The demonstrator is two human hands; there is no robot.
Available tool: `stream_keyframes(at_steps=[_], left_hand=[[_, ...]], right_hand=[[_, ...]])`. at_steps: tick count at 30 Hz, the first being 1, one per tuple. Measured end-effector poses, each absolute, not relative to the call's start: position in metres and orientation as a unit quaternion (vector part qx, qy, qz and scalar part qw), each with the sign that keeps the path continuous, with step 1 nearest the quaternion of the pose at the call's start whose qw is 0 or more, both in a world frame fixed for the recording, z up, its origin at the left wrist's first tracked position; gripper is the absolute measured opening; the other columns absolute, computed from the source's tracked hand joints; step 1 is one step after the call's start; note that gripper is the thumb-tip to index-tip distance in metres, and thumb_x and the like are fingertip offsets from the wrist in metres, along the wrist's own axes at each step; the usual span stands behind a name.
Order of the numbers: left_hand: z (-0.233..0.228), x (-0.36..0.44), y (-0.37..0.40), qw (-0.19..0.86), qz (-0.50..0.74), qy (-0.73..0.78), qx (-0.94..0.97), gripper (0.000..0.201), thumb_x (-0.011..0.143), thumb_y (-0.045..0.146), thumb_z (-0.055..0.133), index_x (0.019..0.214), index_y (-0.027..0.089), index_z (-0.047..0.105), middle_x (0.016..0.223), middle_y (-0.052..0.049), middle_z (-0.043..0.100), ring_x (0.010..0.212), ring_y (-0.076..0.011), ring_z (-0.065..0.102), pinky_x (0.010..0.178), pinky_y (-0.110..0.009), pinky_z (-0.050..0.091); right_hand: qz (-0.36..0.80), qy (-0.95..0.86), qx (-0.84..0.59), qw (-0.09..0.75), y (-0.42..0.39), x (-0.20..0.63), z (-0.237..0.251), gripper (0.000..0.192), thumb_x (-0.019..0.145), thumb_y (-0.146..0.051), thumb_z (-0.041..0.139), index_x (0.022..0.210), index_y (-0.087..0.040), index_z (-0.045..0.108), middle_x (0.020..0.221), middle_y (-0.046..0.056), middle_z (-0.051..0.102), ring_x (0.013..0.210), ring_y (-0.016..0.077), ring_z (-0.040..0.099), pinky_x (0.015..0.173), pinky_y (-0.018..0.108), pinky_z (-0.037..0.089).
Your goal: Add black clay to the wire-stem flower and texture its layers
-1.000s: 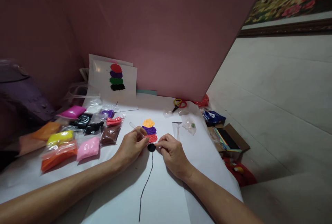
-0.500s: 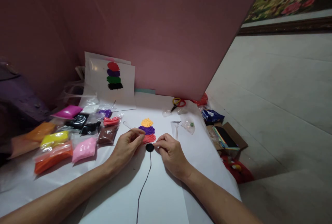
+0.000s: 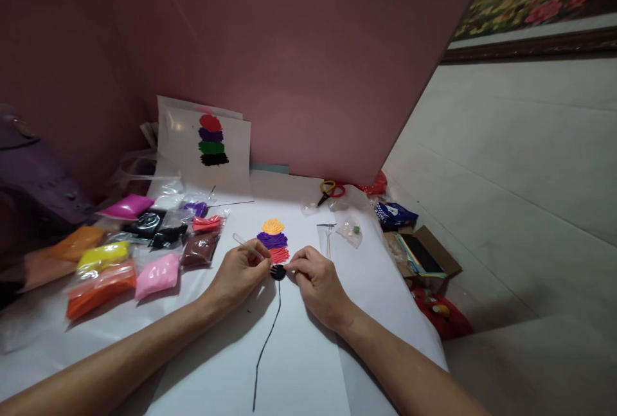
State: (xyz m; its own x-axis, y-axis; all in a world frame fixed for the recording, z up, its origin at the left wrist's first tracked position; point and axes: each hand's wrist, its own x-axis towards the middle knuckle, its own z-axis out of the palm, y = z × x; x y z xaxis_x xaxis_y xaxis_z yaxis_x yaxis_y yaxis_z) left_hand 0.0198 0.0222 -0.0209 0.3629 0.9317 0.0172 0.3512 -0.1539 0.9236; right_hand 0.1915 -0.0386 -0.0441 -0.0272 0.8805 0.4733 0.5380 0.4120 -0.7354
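My left hand (image 3: 243,272) pinches a small clear plastic fork (image 3: 240,239), its tines resting over the left part of a round black clay disc (image 3: 279,272). At the disc's right edge my right hand (image 3: 315,281) is closed in a pinch; whether something sits between its fingertips is hidden. Above the disc on the white sheet (image 3: 222,364) are ragged clay bands: coral red (image 3: 279,254), purple (image 3: 272,240) and yellow-orange (image 3: 273,226). A thin black line (image 3: 264,348) runs from the disc down toward the sheet's near edge.
Bagged clay in several colours, including pink (image 3: 157,276) and brown (image 3: 200,249), lies at left. A sheet with a similar banded clay picture (image 3: 183,171) leans on the wall. Scissors (image 3: 330,191), another fork (image 3: 328,239) and a plastic bag (image 3: 351,233) lie to the right.
My left hand has turned the fork so that its tines have come down over the black disc. The right hand stays almost in place.
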Motion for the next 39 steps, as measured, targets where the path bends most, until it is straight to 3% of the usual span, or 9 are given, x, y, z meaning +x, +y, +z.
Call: stream_keyframes(at_steps=[9,19,39], left_hand=[[-0.026,0.020,0.025,0.426,0.305,0.452,0.722,0.019,0.069,0.039,0.057,0.065,0.020,0.055,0.052,0.003,0.055,0.048,-0.0130,0.046,0.047,-0.022,0.029],[-0.030,0.017,0.021,0.384,0.307,0.428,0.758,0.012,0.074,0.033,0.055,0.070,0.021,0.054,0.059,0.001,0.063,0.058,-0.0167,0.058,0.053,-0.025,0.039],[-0.028,0.013,0.015,0.299,0.298,0.453,0.785,0.006,0.074,0.027,0.047,0.070,0.023,0.048,0.052,0.003,0.057,0.048,-0.0152,0.051,0.050,-0.025,0.036]], right_hand=[[0.185,-0.692,-0.511,0.475,-0.038,0.192,-0.045,0.039,0.079,0.007,0.050,0.084,-0.022,0.076,0.084,0.003,0.062,0.077,0.0156,0.062,0.072,0.029,0.051],[0.193,-0.690,-0.512,0.474,-0.039,0.192,-0.044,0.038,0.079,0.006,0.050,0.083,-0.021,0.075,0.084,0.003,0.062,0.076,0.0156,0.061,0.070,0.028,0.050],[0.199,-0.688,-0.514,0.472,-0.039,0.193,-0.044,0.036,0.079,0.006,0.048,0.079,-0.019,0.073,0.083,0.003,0.060,0.075,0.0153,0.060,0.069,0.028,0.049]])
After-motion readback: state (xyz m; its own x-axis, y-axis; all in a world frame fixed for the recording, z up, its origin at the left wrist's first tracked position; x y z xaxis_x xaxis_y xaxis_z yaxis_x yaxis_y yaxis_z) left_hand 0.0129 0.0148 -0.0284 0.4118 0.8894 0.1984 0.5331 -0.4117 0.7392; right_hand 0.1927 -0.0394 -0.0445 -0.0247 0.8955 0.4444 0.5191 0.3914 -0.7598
